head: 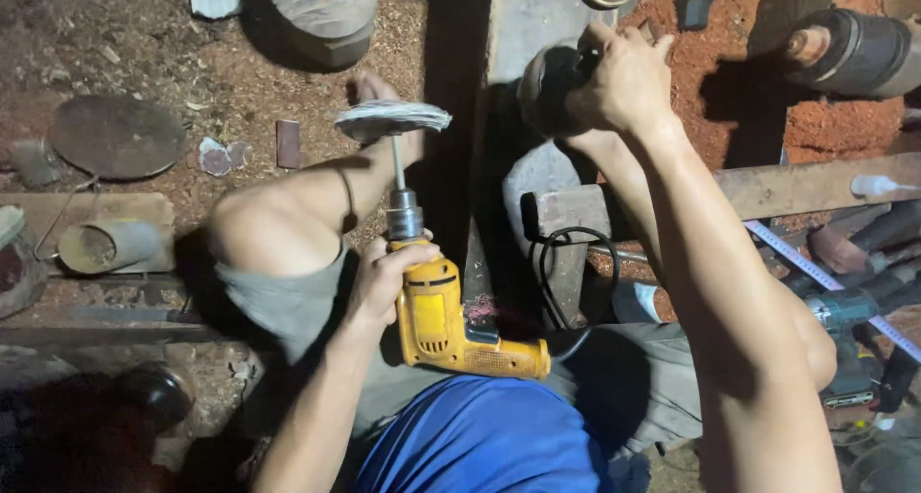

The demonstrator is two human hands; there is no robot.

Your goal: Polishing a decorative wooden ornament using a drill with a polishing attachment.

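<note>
My left hand [387,280] grips the front of a yellow corded drill [451,325], which points away from me. A round whitish buffing wheel [392,120] sits on a long shaft in its chuck, above my bare left knee. My right hand [625,79] reaches forward and holds a dark rounded workpiece [549,88] over a grey metal beam [526,33]. The wheel and the workpiece are apart, roughly a hand's width.
A wooden plank [815,184] runs to the right, with a measuring tape [825,277] and a teal cordless drill [849,335] beside my right knee. Dark turned pieces [859,52] lie on red sawdust. Round discs [117,136] and a short tube [101,246] lie on the left.
</note>
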